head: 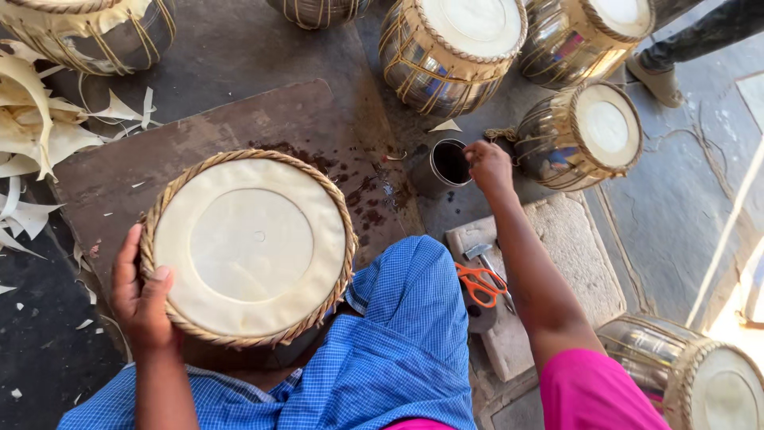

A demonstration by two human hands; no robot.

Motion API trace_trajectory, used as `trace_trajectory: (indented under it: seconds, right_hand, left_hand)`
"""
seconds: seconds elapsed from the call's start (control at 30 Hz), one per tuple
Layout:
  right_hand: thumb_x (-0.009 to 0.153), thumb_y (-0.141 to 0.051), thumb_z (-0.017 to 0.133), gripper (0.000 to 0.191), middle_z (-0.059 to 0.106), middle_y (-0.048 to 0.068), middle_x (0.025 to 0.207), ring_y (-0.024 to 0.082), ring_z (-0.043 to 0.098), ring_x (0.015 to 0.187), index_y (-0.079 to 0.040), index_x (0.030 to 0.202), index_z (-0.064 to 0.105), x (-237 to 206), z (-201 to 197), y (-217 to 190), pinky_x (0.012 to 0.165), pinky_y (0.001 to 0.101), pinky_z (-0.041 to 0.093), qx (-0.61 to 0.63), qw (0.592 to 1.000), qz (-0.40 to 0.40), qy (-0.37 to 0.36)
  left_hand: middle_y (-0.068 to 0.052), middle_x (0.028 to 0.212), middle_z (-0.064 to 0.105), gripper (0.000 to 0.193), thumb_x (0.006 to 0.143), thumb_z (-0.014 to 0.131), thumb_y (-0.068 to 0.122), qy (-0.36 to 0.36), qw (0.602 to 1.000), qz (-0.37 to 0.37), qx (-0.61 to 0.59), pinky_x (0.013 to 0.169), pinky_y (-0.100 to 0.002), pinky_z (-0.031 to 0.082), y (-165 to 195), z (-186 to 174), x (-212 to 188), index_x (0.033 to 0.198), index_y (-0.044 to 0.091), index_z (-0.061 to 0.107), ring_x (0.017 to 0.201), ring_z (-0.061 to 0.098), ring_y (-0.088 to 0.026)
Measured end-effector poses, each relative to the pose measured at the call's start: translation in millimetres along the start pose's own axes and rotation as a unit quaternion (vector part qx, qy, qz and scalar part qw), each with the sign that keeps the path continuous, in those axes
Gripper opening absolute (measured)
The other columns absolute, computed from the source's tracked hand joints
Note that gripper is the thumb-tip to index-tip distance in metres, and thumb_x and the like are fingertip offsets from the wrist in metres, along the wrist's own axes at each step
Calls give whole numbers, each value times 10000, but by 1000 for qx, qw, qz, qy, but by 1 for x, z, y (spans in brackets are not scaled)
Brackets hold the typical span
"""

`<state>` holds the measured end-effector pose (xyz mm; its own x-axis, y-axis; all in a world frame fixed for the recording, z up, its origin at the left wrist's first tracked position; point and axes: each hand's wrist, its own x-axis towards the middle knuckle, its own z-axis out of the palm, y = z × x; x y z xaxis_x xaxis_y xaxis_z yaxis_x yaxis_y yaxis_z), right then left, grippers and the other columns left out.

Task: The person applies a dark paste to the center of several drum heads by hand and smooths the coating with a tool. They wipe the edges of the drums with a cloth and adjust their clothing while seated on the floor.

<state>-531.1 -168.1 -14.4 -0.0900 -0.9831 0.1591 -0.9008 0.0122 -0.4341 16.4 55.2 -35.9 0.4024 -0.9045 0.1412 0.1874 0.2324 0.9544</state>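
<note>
A drum (251, 247) with a cream skin head and a braided rope rim rests on my lap, over blue checked cloth (398, 350). My left hand (142, 299) grips its left rim, thumb lying on the skin. My right hand (488, 166) reaches forward to a small dark metal cup (442, 166) on the floor, fingers at its rim; whether they hold anything I cannot tell.
Several shiny metal drums (450, 48) with laced heads stand around on the floor, one at lower right (684, 378). Orange-handled scissors (480, 283) and a hammer (485, 256) lie on a stone slab (573, 255). Skin scraps (36, 127) are piled at left. Another person's shoe (656, 80) is at upper right.
</note>
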Motion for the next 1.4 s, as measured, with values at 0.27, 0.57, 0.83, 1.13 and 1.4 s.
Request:
trace_trajectory:
  seconds: [0.27,0.57,0.83,1.13,1.4]
  right_hand:
    - [799,-138,767,320,736,210,979,358,720,880,-119,1118,788,61,92,20,805,446,578,-272,921,-51,-273]
    - [869,-139,785,318,764,203,900,279,747,781,-132,1187,783,58,55,49,720,392,580,-58,975,72,-204]
    - [1061,-13,624,262,708,145,1128,243,744,948,51,1314,609,35,-13,5,779,326,622,499,850,90,-143]
    - [981,-105,683,332,730,154,1194,229,731,1055,15,1289,647,38,-4,-221,929,354,621,469,840,-62,-265]
    - [868,-57,772,205,741,64,1111,215,706,999,-117,1063,789,0,79,-380,859,348,564,157,909,-356,-149]
  left_hand:
    - [-137,1545,527,638,929,563,102,5,998,24,60,1258,-364,329,-3,1,11,1547,-30,470,1424,498,-220]
    - [-139,1538,543,621,941,581,125,9,994,35,103,1258,-372,342,-2,2,13,1539,-15,493,1421,507,-226]
    - [-143,1516,558,606,933,599,119,12,998,24,60,1205,-353,364,3,1,12,1522,17,502,1388,525,-217]
    - [-145,1417,608,562,918,653,134,45,989,66,123,1141,-364,425,2,21,36,1469,57,579,1309,567,-239]
    - [-139,1444,586,539,910,674,126,71,990,48,110,1141,-382,432,5,24,48,1443,106,593,1334,566,-258]
